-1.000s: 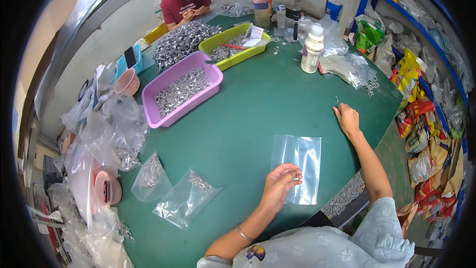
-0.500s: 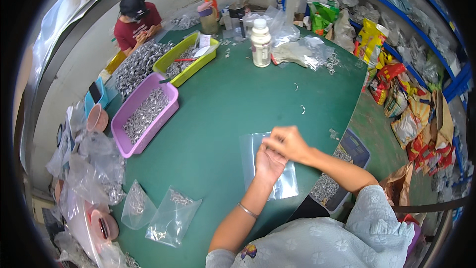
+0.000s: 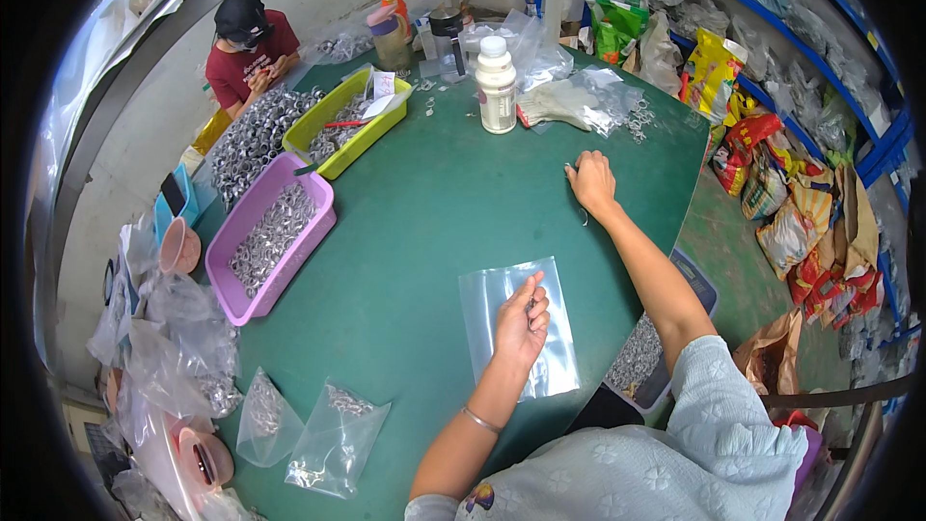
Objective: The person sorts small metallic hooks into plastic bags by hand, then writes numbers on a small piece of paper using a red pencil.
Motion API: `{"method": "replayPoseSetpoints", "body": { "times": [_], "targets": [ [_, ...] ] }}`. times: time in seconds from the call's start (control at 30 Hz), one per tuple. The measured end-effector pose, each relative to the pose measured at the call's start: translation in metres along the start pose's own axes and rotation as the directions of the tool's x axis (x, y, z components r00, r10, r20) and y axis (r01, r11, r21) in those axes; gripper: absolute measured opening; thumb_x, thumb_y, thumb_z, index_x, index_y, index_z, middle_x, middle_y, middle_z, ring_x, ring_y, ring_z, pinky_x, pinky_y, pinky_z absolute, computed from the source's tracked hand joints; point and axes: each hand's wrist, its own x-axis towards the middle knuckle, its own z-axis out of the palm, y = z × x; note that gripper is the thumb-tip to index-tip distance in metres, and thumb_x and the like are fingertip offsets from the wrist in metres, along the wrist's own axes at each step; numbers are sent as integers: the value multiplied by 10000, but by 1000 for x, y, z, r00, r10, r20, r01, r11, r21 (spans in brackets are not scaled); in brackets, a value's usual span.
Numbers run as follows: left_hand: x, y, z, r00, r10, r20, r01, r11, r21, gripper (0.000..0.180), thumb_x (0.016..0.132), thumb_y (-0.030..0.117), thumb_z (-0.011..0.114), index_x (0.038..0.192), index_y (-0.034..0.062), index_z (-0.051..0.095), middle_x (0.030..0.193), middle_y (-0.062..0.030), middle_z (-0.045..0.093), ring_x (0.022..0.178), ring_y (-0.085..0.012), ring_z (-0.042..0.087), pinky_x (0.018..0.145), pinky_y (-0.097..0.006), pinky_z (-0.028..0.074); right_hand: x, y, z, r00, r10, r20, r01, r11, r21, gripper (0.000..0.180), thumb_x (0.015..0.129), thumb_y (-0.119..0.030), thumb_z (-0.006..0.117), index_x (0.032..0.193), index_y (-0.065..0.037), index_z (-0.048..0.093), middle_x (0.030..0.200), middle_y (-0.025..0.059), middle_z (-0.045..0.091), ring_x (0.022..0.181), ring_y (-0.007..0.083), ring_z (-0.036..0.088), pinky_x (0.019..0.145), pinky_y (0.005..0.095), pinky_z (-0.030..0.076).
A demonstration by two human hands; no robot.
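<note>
My left hand (image 3: 523, 326) is held above a flat clear plastic bag (image 3: 487, 294), its fingers curled in. A bit of something grey shows between them, too small to name. My right hand (image 3: 592, 183) is stretched out over the table, fingers bent down. Its thumb and fingertips pinch at a small curved metal ring (image 3: 567, 168) on the green tabletop. A second such ring (image 3: 585, 218) lies beside my right wrist, partly hidden by it.
To the left stand a purple basket (image 3: 220, 275) and a yellow-green basket (image 3: 363, 148) of metal rings. Filled clear bags (image 3: 333, 444) lie at the near left. A white bottle (image 3: 497, 87) and a glove (image 3: 555, 106) are at the back. A co-worker (image 3: 241, 58) sits far left.
My right hand has left my left hand and reached away to the ring on the tabletop. My left hand has curled its fingers over the bag. The view has shifted slightly.
</note>
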Motion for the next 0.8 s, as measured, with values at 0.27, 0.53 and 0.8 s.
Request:
{"method": "replayPoseSetpoints", "body": {
  "times": [0.27,0.53,0.8],
  "targets": [
    [-30,13,15,942,329,-61,-309,926,218,241,871,117,556,1063,-29,556,774,-33,521,574,-47,392,397,-161,278,-57,-67,-84,773,-226,593,-490,380,784,115,815,-118,598,796,-9,567,670,49,599,503,68,510,454,195,404],
    [-88,8,52,723,670,167,-638,554,535,190,836,26,575,1019,-23,580,717,7,524,507,-3,352,409,-163,228,-138,-107,-177,748,-438,499,-341,393,854,73,813,-55,603,832,14,588,678,31,588,594,52,533,507,190,429],
    [-115,2,67,681,688,253,-676,456,579,133,794,-18,612,923,-9,644,695,16,517,496,-5,366,420,-163,256,-155,-114,-212,874,-458,160,104,499,860,70,754,-18,638,760,29,586,607,37,546,514,60,484,453,212,391]
  ]
}}
